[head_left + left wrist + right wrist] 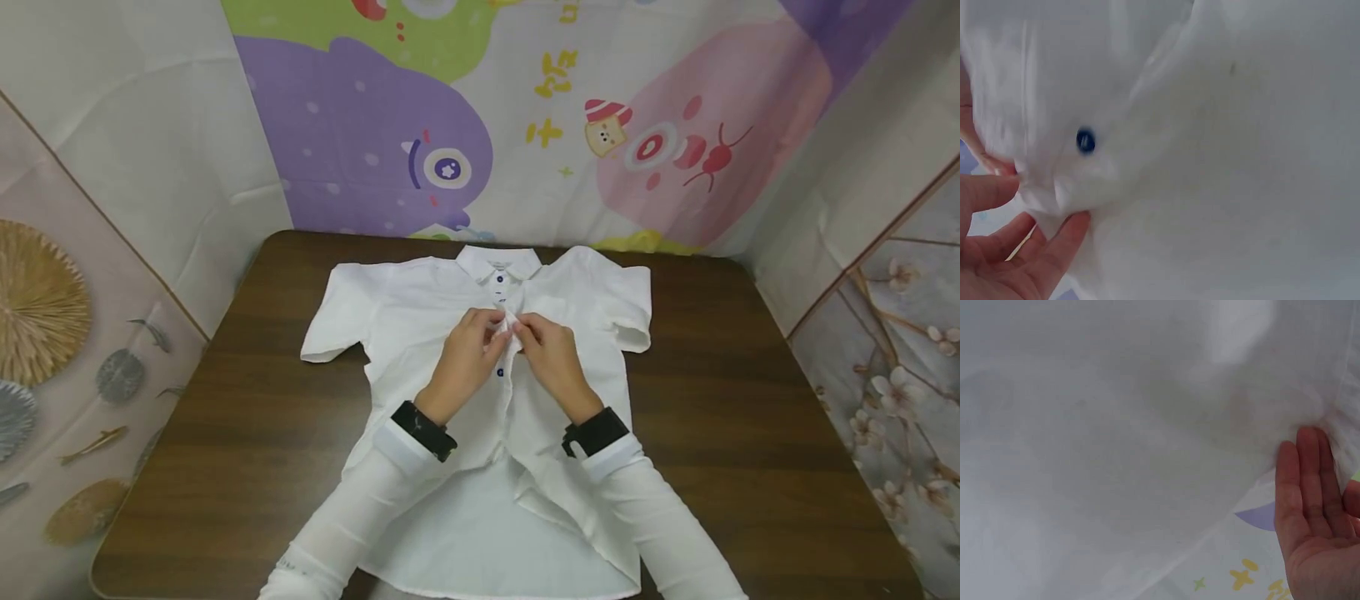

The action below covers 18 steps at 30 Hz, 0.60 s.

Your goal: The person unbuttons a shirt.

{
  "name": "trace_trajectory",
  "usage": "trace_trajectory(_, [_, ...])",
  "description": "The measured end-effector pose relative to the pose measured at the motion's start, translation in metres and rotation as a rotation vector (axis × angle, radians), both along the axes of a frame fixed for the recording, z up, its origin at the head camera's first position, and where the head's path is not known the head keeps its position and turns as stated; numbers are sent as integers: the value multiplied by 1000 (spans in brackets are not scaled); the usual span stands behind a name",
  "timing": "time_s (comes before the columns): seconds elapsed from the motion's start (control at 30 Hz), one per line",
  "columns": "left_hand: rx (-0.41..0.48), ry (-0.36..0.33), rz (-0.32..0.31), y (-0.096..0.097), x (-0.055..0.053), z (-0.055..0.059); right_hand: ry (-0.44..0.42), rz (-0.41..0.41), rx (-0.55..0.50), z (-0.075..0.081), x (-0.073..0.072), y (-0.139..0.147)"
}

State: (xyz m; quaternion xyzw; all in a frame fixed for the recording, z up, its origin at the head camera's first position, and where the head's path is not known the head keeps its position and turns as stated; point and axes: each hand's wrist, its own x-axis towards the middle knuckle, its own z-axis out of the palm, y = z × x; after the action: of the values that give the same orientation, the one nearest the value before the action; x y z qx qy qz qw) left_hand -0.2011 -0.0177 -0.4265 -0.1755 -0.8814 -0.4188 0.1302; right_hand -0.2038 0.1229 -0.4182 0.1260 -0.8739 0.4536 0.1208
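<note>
A white short-sleeved shirt [431, 308] lies front up on the table, collar away from me, with dark blue buttons down its front. At the middle of the front placket, my left hand [468, 354] pinches the fabric between thumb and fingers. Close beside it, my right hand [551, 358] pinches the other side of the placket, fingertips almost meeting the left ones. The cloth is gathered up between them. One blue button [1085, 141] shows near the left fingers in the left wrist view. Below the hands the front edges part and the inside of the back shows.
The brown wooden table [750, 433] extends on both sides of the shirt. Behind it hangs a cartoon-print cloth [540, 192]. Patterned cloths stand at the left and right. A black strap [423, 431] is round each wrist, over white sleeves.
</note>
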Motion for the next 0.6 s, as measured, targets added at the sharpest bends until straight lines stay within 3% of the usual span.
trace_trajectory(0.33, [134,155,2,7,-11,19,10,1,-269,20,1,-1])
trace_trajectory(0.5, [130,172,12,6,-9,22,1,6,-299,36,12,-4])
trace_trajectory(0.6, [101,180,16,5,-6,24,-23,-7,-287,31,10,-1])
